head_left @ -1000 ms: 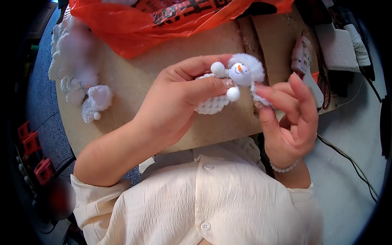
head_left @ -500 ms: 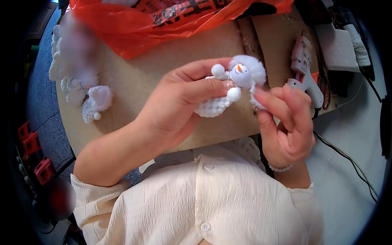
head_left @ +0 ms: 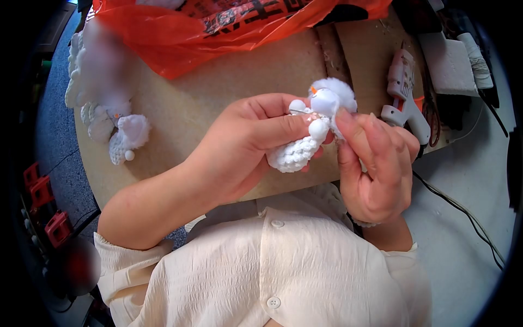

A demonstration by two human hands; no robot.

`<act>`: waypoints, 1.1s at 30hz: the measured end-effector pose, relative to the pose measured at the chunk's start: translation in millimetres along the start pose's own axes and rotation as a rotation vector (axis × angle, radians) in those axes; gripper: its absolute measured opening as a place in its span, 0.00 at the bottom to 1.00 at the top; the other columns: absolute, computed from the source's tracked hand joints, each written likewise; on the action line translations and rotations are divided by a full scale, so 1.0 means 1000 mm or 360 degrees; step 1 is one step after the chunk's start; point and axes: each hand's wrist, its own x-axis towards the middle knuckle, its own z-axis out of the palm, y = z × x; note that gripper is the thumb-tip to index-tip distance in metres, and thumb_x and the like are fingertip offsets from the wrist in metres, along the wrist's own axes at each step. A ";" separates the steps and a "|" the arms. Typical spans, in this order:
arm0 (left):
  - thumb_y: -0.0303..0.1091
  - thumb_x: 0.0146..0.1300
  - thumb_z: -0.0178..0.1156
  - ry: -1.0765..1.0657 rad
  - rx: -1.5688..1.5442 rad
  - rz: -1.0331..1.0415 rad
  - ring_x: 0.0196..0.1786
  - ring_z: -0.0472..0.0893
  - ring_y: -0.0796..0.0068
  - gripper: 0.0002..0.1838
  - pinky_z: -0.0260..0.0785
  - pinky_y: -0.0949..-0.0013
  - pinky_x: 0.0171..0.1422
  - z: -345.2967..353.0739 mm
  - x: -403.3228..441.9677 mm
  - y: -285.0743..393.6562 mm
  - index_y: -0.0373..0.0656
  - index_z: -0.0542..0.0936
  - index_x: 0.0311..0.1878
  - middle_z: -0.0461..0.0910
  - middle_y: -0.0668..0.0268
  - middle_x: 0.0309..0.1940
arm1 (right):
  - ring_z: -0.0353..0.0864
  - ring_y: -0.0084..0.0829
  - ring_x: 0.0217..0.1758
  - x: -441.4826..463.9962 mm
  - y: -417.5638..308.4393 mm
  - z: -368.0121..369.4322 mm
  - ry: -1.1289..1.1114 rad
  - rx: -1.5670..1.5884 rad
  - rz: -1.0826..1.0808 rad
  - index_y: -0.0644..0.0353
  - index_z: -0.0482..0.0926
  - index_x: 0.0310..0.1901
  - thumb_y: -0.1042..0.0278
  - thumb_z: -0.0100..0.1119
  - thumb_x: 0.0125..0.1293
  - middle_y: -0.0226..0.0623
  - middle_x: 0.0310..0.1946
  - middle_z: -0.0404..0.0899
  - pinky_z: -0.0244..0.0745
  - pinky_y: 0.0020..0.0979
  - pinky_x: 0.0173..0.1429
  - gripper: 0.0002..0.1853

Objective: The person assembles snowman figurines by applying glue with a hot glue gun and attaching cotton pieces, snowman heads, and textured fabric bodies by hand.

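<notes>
A small white snowman doll (head_left: 294,155) with an orange nose, a fluffy white hat and a knitted-looking lower body is held over the table. My left hand (head_left: 234,133) is closed round its middle, thumb across the front, between two white pompoms. On the right side, my right hand (head_left: 378,169) pinches white material just below the fluffy hat (head_left: 343,91). Its thumb and forefinger are close together, and the fingertips partly cover what they grip. The doll's face is tilted up and to the left.
Similar white snowman pieces (head_left: 131,133) lie at the table's left edge. An orange-red plastic bag (head_left: 180,49) spreads across the back. To the right are a glue gun (head_left: 402,82), a white block (head_left: 448,62) and a spool of white cord (head_left: 475,60). Cables (head_left: 463,209) hang at the right.
My right hand has moved left, closer to the doll's neck, and its fingers have drawn together. The doll has turned and its body sits slightly lower.
</notes>
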 end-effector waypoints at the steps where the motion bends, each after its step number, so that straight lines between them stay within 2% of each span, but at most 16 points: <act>1: 0.32 0.66 0.58 -0.0005 -0.0001 -0.0008 0.36 0.82 0.74 0.14 0.75 0.70 0.37 0.000 0.000 0.000 0.38 0.76 0.52 0.82 0.60 0.40 | 0.82 0.26 0.38 0.000 -0.001 0.000 -0.0013 -0.0058 -0.0028 0.69 0.77 0.49 0.82 0.66 0.53 0.35 0.40 0.85 0.62 0.25 0.39 0.19; 8: 0.38 0.68 0.56 -0.0075 -0.0075 -0.0082 0.32 0.83 0.75 0.14 0.74 0.71 0.32 0.000 -0.001 0.003 0.38 0.77 0.50 0.82 0.62 0.37 | 0.82 0.24 0.46 -0.005 -0.007 0.002 -0.0109 -0.0448 -0.0122 0.62 0.79 0.51 0.68 0.61 0.64 0.34 0.44 0.86 0.54 0.23 0.46 0.15; 10: 0.37 0.68 0.57 -0.0172 -0.0226 -0.0095 0.35 0.82 0.75 0.14 0.75 0.71 0.35 -0.001 -0.002 0.005 0.36 0.78 0.48 0.82 0.62 0.37 | 0.81 0.24 0.49 -0.006 -0.010 0.002 -0.0136 -0.0626 -0.0147 0.59 0.79 0.51 0.66 0.60 0.64 0.32 0.45 0.86 0.53 0.24 0.48 0.15; 11: 0.37 0.68 0.58 -0.0220 -0.0302 -0.0102 0.36 0.82 0.75 0.14 0.75 0.70 0.37 -0.001 -0.002 0.005 0.35 0.79 0.48 0.82 0.61 0.38 | 0.81 0.26 0.48 -0.007 -0.011 0.003 -0.0143 -0.0640 -0.0172 0.61 0.78 0.52 0.69 0.60 0.64 0.33 0.44 0.86 0.53 0.25 0.49 0.15; 14: 0.40 0.69 0.55 -0.0152 -0.0289 -0.0100 0.32 0.82 0.76 0.14 0.72 0.72 0.30 0.001 -0.002 0.002 0.39 0.76 0.48 0.81 0.64 0.34 | 0.81 0.32 0.50 -0.010 -0.011 0.005 -0.0173 -0.0648 -0.0222 0.64 0.77 0.52 0.76 0.59 0.62 0.35 0.41 0.87 0.54 0.27 0.50 0.16; 17: 0.38 0.69 0.56 -0.0162 -0.0318 -0.0095 0.34 0.83 0.75 0.14 0.74 0.72 0.32 -0.002 0.000 0.000 0.38 0.76 0.50 0.82 0.63 0.36 | 0.79 0.31 0.54 -0.014 -0.009 -0.002 -0.0257 -0.0534 -0.0166 0.60 0.77 0.53 0.74 0.58 0.63 0.31 0.40 0.87 0.52 0.28 0.52 0.16; 18: 0.35 0.69 0.57 -0.0131 -0.0131 0.0015 0.35 0.83 0.76 0.13 0.75 0.72 0.34 0.001 0.000 0.001 0.37 0.75 0.51 0.82 0.63 0.37 | 0.79 0.28 0.55 -0.015 -0.011 -0.008 -0.0321 -0.0463 -0.0110 0.57 0.77 0.54 0.70 0.58 0.64 0.28 0.40 0.87 0.51 0.28 0.53 0.16; 20: 0.31 0.67 0.59 -0.0077 0.0244 0.0238 0.37 0.83 0.78 0.13 0.76 0.74 0.38 0.009 -0.002 0.002 0.36 0.75 0.52 0.82 0.63 0.38 | 0.78 0.29 0.55 -0.009 -0.015 -0.029 -0.0521 -0.0312 0.0017 0.55 0.76 0.55 0.73 0.56 0.63 0.23 0.37 0.86 0.54 0.31 0.55 0.18; 22: 0.26 0.65 0.61 0.0055 0.0737 0.0494 0.39 0.82 0.79 0.14 0.76 0.75 0.41 0.010 -0.004 0.000 0.35 0.76 0.53 0.82 0.63 0.39 | 0.76 0.32 0.51 -0.011 -0.005 -0.041 -0.0257 -0.0048 0.0029 0.57 0.76 0.55 0.75 0.54 0.60 0.23 0.34 0.85 0.57 0.32 0.53 0.19; 24: 0.20 0.62 0.63 0.0109 0.1146 0.0756 0.39 0.80 0.82 0.16 0.75 0.78 0.42 0.005 -0.003 -0.006 0.33 0.76 0.52 0.82 0.63 0.40 | 0.73 0.33 0.47 -0.005 0.003 -0.046 -0.0199 0.0222 0.0247 0.58 0.75 0.57 0.75 0.53 0.60 0.29 0.37 0.83 0.62 0.32 0.52 0.21; 27: 0.25 0.58 0.66 0.0195 0.1445 0.1070 0.33 0.79 0.80 0.14 0.71 0.76 0.37 0.006 -0.001 -0.013 0.37 0.80 0.48 0.82 0.65 0.32 | 0.72 0.31 0.44 0.006 0.007 -0.034 -0.0141 0.0613 0.0715 0.61 0.75 0.57 0.74 0.55 0.60 0.36 0.41 0.80 0.66 0.30 0.51 0.21; 28: 0.24 0.56 0.67 0.0202 0.1427 0.1110 0.32 0.80 0.74 0.15 0.72 0.73 0.36 0.005 0.000 -0.017 0.38 0.80 0.48 0.82 0.60 0.32 | 0.73 0.29 0.43 0.010 0.007 -0.030 -0.0181 0.0727 0.0871 0.63 0.75 0.56 0.72 0.57 0.61 0.36 0.43 0.78 0.67 0.28 0.50 0.20; 31: 0.24 0.55 0.67 0.0199 0.1445 0.1123 0.32 0.81 0.67 0.15 0.73 0.70 0.36 0.006 -0.001 -0.018 0.38 0.80 0.47 0.82 0.58 0.32 | 0.73 0.23 0.42 0.015 0.002 -0.019 -0.0257 0.1098 0.1336 0.67 0.76 0.54 0.67 0.61 0.63 0.36 0.45 0.76 0.70 0.23 0.47 0.20; 33: 0.23 0.52 0.67 0.0197 0.1618 0.1242 0.32 0.81 0.64 0.15 0.73 0.68 0.36 0.005 -0.001 -0.018 0.38 0.80 0.46 0.81 0.58 0.32 | 0.74 0.20 0.43 0.013 0.001 -0.015 -0.0266 0.1347 0.1435 0.69 0.78 0.51 0.69 0.60 0.67 0.34 0.46 0.75 0.71 0.21 0.47 0.15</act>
